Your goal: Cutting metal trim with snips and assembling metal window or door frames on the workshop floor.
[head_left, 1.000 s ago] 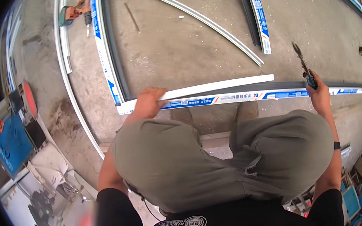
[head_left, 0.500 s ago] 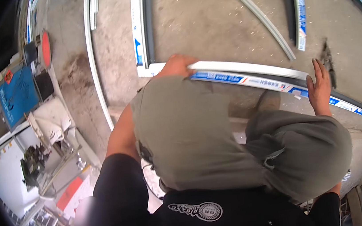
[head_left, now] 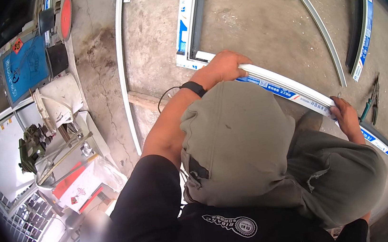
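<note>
A white strip (head_left: 290, 83) lies along the near bar of a large frame (head_left: 269, 85), whose bars carry blue-and-white film. My left hand (head_left: 224, 67), with a black band on its wrist, is closed around the strip near the frame's left corner. At the strip's other end, my right hand (head_left: 346, 113) is closed with its fingertips on the white piece. Some of its fingers are hidden from above. My bent knees in grey-green trousers cover part of the near bar.
Pliers with a green handle (head_left: 366, 109) lie just right of my right hand. A long thin strip (head_left: 319, 20) rests on the concrete inside the frame, and a white profile (head_left: 124, 71) on the left. A cluttered bench with a blue box (head_left: 25, 68) stands far left.
My right hand has come down from a raised, spread pose and closed on the strip's end. My left hand has stayed on the strip. The whole view has shifted.
</note>
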{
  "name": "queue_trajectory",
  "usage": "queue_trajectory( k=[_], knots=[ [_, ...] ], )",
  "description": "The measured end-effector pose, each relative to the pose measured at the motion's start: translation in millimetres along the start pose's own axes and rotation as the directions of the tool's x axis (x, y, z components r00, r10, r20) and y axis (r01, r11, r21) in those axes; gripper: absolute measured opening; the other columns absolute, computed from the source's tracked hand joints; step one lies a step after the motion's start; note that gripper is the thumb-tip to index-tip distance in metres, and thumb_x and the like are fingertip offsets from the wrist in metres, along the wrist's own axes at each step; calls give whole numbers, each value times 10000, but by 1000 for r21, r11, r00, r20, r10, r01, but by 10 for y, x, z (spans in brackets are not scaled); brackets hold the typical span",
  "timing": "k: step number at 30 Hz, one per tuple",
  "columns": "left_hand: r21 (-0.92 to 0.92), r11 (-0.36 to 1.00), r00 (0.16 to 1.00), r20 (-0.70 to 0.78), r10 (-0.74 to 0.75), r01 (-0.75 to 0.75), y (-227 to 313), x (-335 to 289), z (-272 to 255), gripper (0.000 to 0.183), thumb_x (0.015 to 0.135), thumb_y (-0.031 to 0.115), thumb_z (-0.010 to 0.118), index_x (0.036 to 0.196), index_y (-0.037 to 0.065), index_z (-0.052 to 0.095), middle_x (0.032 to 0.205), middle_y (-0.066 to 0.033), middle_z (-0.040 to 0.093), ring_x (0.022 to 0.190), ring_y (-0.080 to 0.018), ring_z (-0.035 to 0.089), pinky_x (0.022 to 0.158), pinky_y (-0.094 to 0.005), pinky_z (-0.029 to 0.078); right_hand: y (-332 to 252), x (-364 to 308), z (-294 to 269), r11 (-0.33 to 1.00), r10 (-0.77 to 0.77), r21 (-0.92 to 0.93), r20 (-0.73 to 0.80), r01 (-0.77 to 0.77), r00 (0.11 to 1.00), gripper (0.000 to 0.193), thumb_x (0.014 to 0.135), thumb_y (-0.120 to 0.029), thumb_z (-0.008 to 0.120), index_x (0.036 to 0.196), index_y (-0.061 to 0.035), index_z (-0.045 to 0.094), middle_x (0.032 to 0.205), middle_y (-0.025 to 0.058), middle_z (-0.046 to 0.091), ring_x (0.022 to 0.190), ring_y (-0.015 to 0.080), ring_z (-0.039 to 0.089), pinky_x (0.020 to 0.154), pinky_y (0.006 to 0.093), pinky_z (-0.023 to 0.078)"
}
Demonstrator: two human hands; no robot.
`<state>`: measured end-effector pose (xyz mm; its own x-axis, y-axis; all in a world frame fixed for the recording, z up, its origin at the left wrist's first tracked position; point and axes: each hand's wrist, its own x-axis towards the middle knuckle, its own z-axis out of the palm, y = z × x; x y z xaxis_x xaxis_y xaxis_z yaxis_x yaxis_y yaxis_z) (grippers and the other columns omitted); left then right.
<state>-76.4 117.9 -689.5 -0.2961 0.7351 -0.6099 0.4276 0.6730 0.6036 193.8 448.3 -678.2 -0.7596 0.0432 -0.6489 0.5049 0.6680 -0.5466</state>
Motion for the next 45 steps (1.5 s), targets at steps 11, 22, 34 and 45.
queue_trajectory(
  k=[11,22,34,45],
  knots=[
    [51,999,996,-87,10,-6,-236,-183,-123,265,751,222,644,993,117,667,973,-92,644,961,-300,557,835,-397,440,-26,241,86,992,-49,-122,-39,44,998,289,829,-156,559,1099,-55,558,995,161,574,945,362,546,808,424,432],
    [-52,993,988,-104,-113,108,-261,-129,-105,251,785,250,638,977,90,665,966,-149,621,968,-318,548,842,-391,440,4,269,94,994,-17,-108,-9,15,1000,278,793,-141,571,1052,-40,579,1009,154,571,954,356,548,821,415,439],
    [60,997,936,-347,59,-41,-275,-281,110,220,771,146,664,967,55,623,953,-111,614,964,-298,532,825,-391,440,43,343,168,898,146,376,231,-227,962,333,815,-75,563,1141,-12,590,1004,155,639,917,245,609,815,321,453],
    [266,959,932,-314,183,-98,-175,-371,77,428,686,193,740,1052,49,569,1044,-111,583,1038,-290,508,872,-405,414,196,393,387,785,198,557,191,-272,961,355,749,59,576,1094,-4,627,980,83,647,868,159,598,799,275,455]
  ],
)
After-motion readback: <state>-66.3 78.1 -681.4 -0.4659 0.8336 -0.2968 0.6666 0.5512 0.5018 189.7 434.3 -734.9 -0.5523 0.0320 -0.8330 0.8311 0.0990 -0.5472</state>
